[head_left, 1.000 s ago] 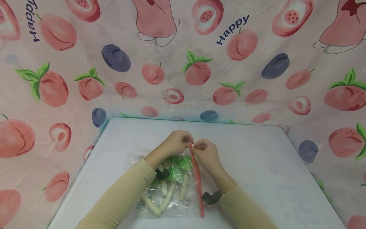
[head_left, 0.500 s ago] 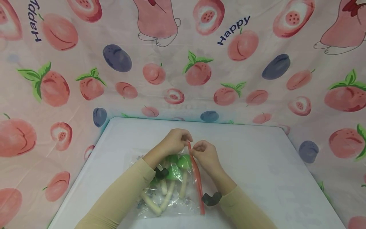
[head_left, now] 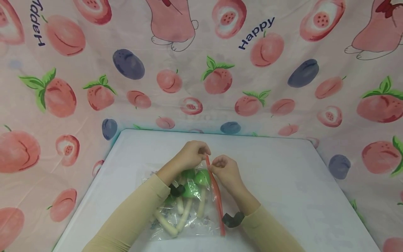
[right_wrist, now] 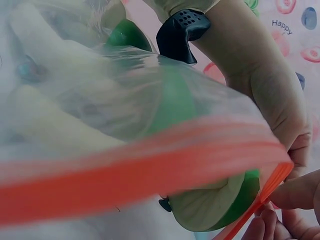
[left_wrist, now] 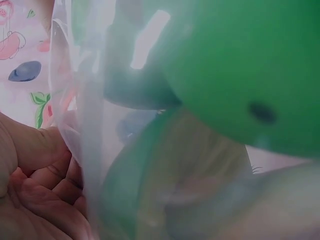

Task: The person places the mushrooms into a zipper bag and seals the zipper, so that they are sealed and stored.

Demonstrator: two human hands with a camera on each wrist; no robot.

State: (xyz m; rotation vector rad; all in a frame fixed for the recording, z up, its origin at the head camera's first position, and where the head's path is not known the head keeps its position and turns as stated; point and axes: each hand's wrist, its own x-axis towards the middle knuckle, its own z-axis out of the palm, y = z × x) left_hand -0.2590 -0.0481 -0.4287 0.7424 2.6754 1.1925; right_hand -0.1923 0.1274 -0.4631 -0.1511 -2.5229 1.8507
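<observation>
A clear plastic zip bag (head_left: 199, 231) lies on the table with several green-capped, cream-stemmed mushroom-shaped pieces (head_left: 202, 177) inside. Its red zip strip (head_left: 217, 196) runs down the right side. At the strip's far end, my left hand (head_left: 193, 154) pinches the corner. Just nearer along the strip, my right hand (head_left: 227, 171) pinches it between thumb and finger. In the right wrist view the red strip (right_wrist: 125, 177) bends sharply at the right fingers (right_wrist: 295, 195). Green caps (left_wrist: 240, 75) press close behind the film in the left wrist view. My left forearm hides part of the bag.
The white table (head_left: 283, 182) ends at a back edge against a pink fruit-print cloth (head_left: 195, 63), which also hangs along both sides. A black wrist-worn piece (head_left: 233, 219) sits by the right cuff, another (head_left: 177, 190) by the left.
My left hand has shifted slightly left and away, taking the strip's far end along. My right hand has slid slightly nearer along the strip, so the gap between the hands is a little wider.
</observation>
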